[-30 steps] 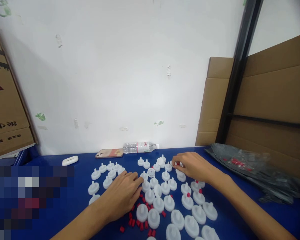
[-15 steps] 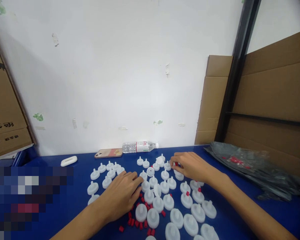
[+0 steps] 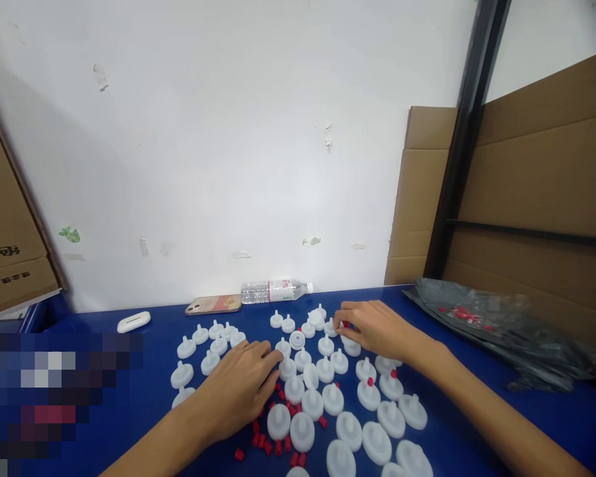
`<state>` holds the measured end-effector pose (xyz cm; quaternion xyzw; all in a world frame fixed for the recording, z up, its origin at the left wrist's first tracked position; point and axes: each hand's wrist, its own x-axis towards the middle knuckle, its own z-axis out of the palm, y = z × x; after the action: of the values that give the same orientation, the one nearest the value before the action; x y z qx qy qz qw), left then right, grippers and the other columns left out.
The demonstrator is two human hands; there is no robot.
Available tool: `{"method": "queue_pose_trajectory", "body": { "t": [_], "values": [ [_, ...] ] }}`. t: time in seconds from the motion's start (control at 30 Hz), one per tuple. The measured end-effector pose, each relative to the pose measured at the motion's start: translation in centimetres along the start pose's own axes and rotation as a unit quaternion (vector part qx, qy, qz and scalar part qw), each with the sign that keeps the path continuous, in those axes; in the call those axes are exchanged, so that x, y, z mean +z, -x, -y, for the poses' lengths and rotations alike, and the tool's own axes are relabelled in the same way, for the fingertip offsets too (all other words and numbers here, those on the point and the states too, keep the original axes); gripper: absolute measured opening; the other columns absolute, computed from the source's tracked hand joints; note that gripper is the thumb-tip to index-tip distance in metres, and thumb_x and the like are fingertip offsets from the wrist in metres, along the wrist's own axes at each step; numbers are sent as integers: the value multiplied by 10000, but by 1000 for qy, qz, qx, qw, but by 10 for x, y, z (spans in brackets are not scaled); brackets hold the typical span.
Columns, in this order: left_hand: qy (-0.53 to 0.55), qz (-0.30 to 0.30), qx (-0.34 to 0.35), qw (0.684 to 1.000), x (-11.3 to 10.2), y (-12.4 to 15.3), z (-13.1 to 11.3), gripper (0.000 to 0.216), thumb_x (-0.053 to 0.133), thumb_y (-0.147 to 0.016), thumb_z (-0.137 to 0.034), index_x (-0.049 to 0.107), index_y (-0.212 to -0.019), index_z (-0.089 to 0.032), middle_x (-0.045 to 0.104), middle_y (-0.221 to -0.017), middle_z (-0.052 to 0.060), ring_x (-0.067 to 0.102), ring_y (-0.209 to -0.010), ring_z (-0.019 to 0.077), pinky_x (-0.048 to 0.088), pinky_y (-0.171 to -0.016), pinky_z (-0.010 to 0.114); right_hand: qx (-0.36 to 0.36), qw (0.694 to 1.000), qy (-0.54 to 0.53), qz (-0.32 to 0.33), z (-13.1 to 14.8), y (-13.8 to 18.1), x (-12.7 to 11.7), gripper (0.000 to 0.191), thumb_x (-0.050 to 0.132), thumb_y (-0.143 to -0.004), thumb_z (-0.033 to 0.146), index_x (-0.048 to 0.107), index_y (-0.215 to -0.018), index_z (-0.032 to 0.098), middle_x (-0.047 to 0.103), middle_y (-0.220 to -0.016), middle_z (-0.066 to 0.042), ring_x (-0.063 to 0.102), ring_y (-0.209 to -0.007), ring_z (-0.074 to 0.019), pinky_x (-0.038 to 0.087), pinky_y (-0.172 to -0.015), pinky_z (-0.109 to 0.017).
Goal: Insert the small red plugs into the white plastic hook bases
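Observation:
Many white round lids with nozzle spouts, such as this white lid (image 3: 302, 430), stand on the blue table. Small red caps (image 3: 261, 441) lie loose among them, and a few spouts wear one. With fingers curled down, my left hand (image 3: 243, 381) rests beside the lids; its fingertips are hidden, so anything inside stays unseen. At the back right of the group, my right hand (image 3: 370, 324) pinches a red cap (image 3: 346, 324) over a white lid (image 3: 351, 346). Fingers cover most of that cap, and I cannot tell whether it sits on the spout.
Along the wall lie a clear water bottle (image 3: 273, 291) and a phone (image 3: 213, 305). A small white case (image 3: 134, 322) is at the left. At the right, a grey plastic bag (image 3: 506, 338) carries more red caps. Cardboard (image 3: 541, 152) stands behind a dark post (image 3: 467, 146).
The whole view has shifted slightly. Both hands keep nearly the same places, and the right still pinches at the same lid. No lid or cap has visibly moved on the table.

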<state>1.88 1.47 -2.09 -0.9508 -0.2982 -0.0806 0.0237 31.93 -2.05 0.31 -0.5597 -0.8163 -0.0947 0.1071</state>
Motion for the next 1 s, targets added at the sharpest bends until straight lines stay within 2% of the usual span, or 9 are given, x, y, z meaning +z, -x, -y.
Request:
{"method": "queue_pose_trajectory", "body": {
  "t": [0.83, 1.0],
  "values": [
    [8, -6, -1, 1000, 3, 2, 0, 261, 376, -1048, -221, 620, -1140, -229, 640, -1038, 72, 635, -951, 263, 496, -917, 490, -21, 1000, 4, 4, 4, 1, 1, 172, 538, -1019, 308, 692, -976, 243, 684, -931, -11, 600, -683, -143, 267, -578, -278],
    [7, -2, -1, 1000, 2, 1, 0, 266, 369, -1050, -225, 618, -1144, -230, 640, -1028, 71, 631, -930, 261, 500, -886, 475, -22, 1000, -1, 7, 6, 1, 1, 182, 539, -1017, 314, 702, -982, 241, 686, -936, -18, 603, -689, -144, 273, -575, -278]
  ]
}}
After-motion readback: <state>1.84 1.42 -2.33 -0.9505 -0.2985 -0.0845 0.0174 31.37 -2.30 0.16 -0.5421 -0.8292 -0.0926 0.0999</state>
